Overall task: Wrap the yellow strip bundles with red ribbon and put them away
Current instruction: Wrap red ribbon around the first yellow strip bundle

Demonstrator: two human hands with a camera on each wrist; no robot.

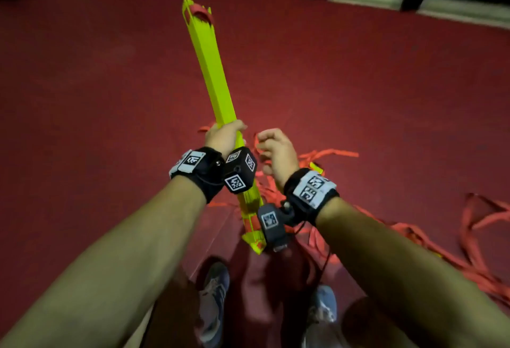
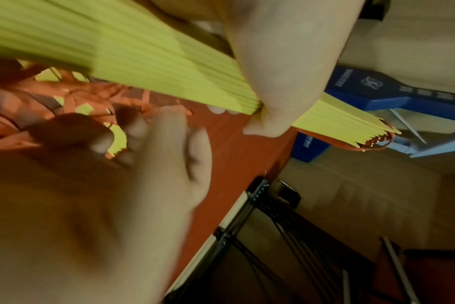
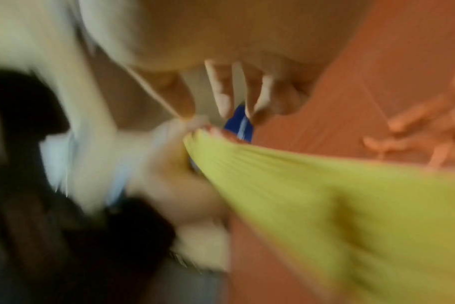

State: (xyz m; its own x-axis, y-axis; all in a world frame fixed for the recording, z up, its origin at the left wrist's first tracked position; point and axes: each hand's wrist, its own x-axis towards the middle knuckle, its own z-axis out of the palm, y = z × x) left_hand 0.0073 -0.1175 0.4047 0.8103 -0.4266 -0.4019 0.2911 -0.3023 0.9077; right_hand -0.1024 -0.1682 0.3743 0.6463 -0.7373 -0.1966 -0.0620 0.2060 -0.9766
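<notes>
Head view: wrapping looks finished; our left hand grips the yellow bundle, right hand fingers curled, hold unclear; stow next.

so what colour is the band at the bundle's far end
Red: the band on the yellow bundle shows best in the head view.

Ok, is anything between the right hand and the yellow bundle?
Nothing solid that I can see. The right hand hovers just right of the yellow bundle, which the left hand grips near its middle. Only a loose red ribbon strand shows in the gap by its fingers; whether they pinch it, I cannot tell.
</notes>
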